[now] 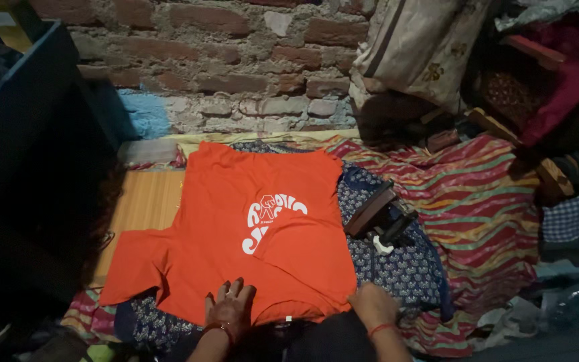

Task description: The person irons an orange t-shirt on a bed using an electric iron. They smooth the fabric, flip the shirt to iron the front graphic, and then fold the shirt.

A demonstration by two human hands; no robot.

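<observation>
Centrally spread: orange T-shirt (236, 234), flat on blue patterned cloth (403, 268), one flap folded over at 4 o'clock. Left hand (229, 308) at its 6 o'clock hem, fingers splayed, pressing, gripping nothing. Right hand (373, 305) at 5 o'clock, on the hem corner; grip impossible to tell. Dark iron (380, 218) at 3 o'clock.

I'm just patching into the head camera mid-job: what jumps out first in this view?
The bright orange T-shirt with a white print, spread flat in the middle over a blue patterned cloth, one side folded in over the print. At its near edge the left hand presses flat on it, and the right hand rests on the hem corner. A dark clothes iron sits just right of the shirt, with a rough brick wall behind.
</observation>
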